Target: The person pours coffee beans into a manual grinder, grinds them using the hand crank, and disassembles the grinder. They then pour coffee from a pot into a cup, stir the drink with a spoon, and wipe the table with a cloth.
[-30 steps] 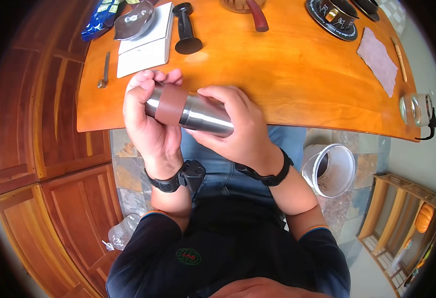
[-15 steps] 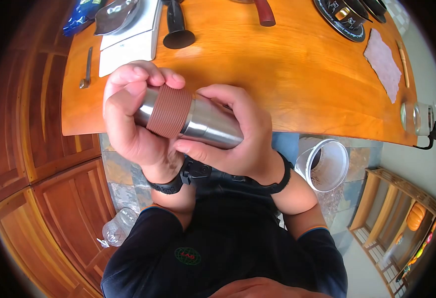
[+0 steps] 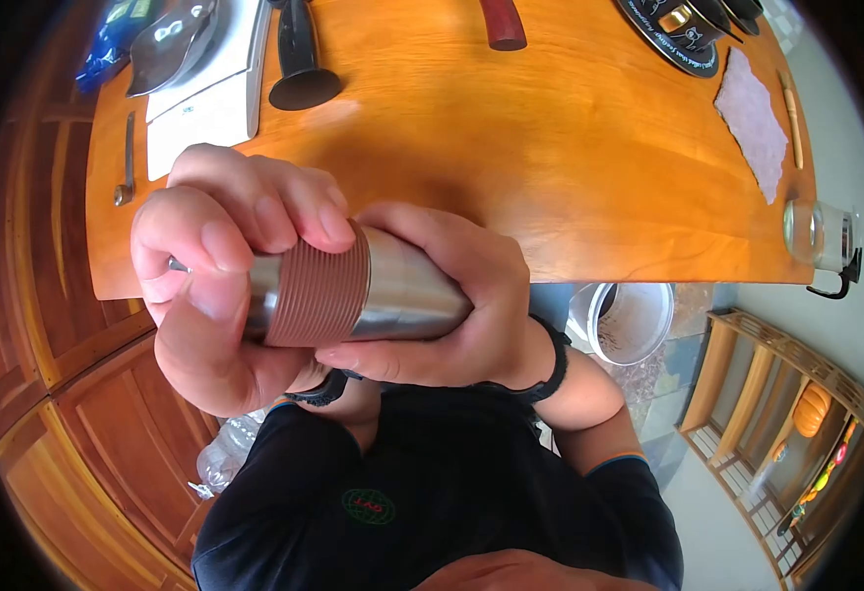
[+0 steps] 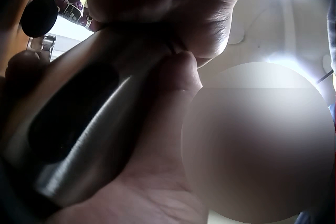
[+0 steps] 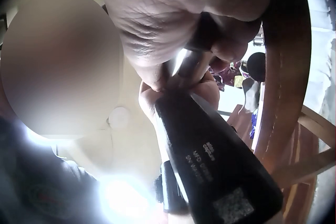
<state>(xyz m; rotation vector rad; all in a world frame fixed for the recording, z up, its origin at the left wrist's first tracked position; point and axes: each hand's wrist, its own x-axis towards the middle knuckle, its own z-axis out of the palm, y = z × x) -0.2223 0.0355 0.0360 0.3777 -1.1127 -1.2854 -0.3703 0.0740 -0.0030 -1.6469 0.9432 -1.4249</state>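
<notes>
A steel hand coffee grinder point(image 3: 412, 291) with a ribbed brown band point(image 3: 319, 297) lies tilted between both hands, in front of the table edge. My right hand point(image 3: 493, 291) grips its plain steel end, thumb along the near side and fingers over the far side. Around the other end curls my left hand point(image 3: 195, 222), its thumb and forefinger meeting at the tip, where a small metal stub pokes out. Two left fingertips rest on the brown band. In the left wrist view, the steel body point(image 4: 86, 113) shows a dark oval patch.
On the wooden table point(image 3: 550, 167) are a white scale point(image 3: 205, 123), a dark scoop-shaped dish point(image 3: 171, 44), a black flared tool point(image 3: 304, 84), a small spoon point(image 3: 127, 163), and a cloth point(image 3: 752, 123). A glass jug point(image 3: 821, 236) stands right; a white bucket point(image 3: 639, 320) is below.
Both hands have brought the grinder up closer to the head camera and leftward. The left fingers have curled further over its end and band. The table things have shifted left in view.
</notes>
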